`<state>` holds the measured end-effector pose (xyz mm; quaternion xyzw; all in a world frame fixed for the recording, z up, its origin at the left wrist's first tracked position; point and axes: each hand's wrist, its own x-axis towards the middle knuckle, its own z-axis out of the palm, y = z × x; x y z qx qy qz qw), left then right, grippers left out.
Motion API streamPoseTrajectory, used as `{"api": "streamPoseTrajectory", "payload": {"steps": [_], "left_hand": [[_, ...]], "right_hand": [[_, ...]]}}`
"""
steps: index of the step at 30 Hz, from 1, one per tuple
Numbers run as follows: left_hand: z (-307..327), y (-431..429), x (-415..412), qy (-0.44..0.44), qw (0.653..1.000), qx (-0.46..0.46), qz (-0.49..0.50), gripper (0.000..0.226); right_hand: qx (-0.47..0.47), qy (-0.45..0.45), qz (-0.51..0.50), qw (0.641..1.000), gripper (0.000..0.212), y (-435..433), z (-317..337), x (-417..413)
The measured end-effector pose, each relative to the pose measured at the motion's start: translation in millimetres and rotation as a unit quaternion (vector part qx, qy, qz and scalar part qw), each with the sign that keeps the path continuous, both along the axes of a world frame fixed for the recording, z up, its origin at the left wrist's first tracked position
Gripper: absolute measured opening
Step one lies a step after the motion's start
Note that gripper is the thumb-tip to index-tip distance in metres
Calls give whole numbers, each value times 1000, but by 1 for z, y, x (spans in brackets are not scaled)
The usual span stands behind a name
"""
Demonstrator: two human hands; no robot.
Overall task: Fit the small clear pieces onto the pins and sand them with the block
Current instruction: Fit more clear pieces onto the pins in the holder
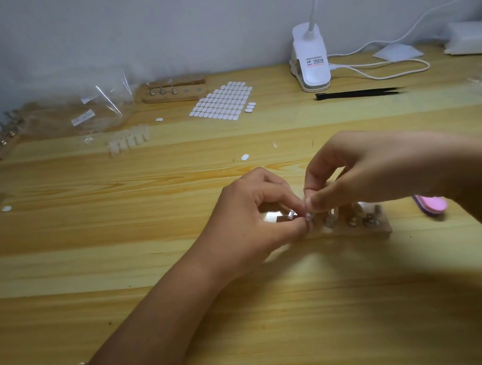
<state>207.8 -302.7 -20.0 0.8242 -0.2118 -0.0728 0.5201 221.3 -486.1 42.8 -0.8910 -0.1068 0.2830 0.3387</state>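
**Fitting under way — sanding judged not begun**

The end pin on the wooden base is being pinched by fingertips of both left hand and right hand; anything clear between them is too small to tell. Spare clear pieces are lying far back-left — the pink block is lying untouched near the base.

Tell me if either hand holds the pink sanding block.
No, the pink sanding block lies on the table, while the left hand and right hand pinch at the pins.
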Motion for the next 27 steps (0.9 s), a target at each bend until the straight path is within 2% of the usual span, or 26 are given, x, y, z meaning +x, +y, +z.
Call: {"api": "streamPoseTrajectory", "payload": {"steps": [11, 17, 20, 22, 24, 27], "left_hand": [[4, -1, -1, -9, 1000, 10, -2, 23], [2, -1, -2, -13, 1000, 13, 7, 17], [2, 0, -3, -22, 1000, 20, 4, 16], [2, 0, -4, -24, 1000, 19, -2, 14], [1, 0, -5, -34, 999, 28, -4, 13], [1, -2, -6, -68, 995, 67, 1, 13]], "right_hand": [[-23, -4, 24, 999, 13, 1, -6, 2], [82, -89, 11, 993, 10, -28, 1, 18], [31, -137, 69, 988, 17, -38, -3, 26], [3, -119, 107, 987, 18, -36, -8, 27], [3, -96, 121, 988, 19, -32, -14, 27], [19, -124, 104, 987, 23, -27, -23, 28]]}}
